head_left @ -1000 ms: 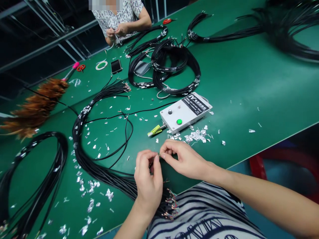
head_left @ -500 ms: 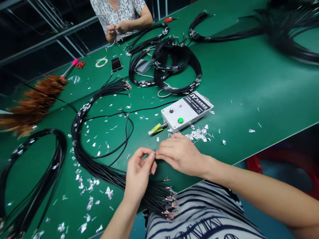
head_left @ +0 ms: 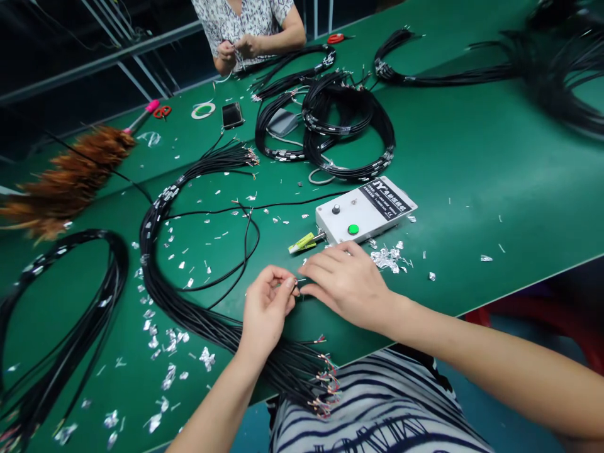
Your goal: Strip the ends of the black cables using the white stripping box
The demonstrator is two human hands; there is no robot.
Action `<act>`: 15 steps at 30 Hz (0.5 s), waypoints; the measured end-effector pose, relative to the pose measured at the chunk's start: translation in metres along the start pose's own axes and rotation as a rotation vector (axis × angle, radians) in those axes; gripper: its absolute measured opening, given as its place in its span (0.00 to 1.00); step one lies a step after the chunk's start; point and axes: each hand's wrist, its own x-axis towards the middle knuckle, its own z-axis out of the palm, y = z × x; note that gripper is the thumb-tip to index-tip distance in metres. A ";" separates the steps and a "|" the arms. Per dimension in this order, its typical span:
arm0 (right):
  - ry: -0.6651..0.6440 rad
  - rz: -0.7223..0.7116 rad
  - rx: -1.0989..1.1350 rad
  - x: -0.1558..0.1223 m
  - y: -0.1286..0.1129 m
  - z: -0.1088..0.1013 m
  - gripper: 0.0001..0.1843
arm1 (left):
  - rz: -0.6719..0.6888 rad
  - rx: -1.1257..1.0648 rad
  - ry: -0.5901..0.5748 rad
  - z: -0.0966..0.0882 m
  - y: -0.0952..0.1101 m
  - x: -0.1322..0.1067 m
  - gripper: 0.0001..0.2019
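My left hand (head_left: pixel 268 308) pinches the stripped end of a black cable (head_left: pixel 296 286) between thumb and fingers. Fine wire strands poke out of it toward my right hand (head_left: pixel 352 286). The right thumb and fingers are apart beside those strands, with nothing visible between them. Just beyond my hands lies a white box (head_left: pixel 365 211) with a green button, a knob and a yellow clip (head_left: pixel 302 243) at its near left end. Under my left forearm runs a bundle of black cables (head_left: pixel 207 321), its coloured wire ends hanging near the table's front edge.
Silver foil scraps (head_left: pixel 389 258) are scattered over the green table (head_left: pixel 472 163). Coiled cable bundles (head_left: pixel 349 170) lie behind the box, another loop (head_left: pixel 113 270) at left. A phone (head_left: pixel 232 116), a tape roll (head_left: pixel 202 111), scissors (head_left: pixel 162 112) and a feather duster (head_left: pixel 80 179) lie farther back. A co-worker (head_left: pixel 250 38) sits opposite.
My right fingers have parted from the cable end, and fine strands now show between the hands. The view has shifted slightly, so the tabletop things appear farther right.
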 end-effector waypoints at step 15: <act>-0.119 -0.021 -0.260 0.030 0.040 0.007 0.05 | 0.107 0.037 0.107 -0.010 -0.004 0.034 0.11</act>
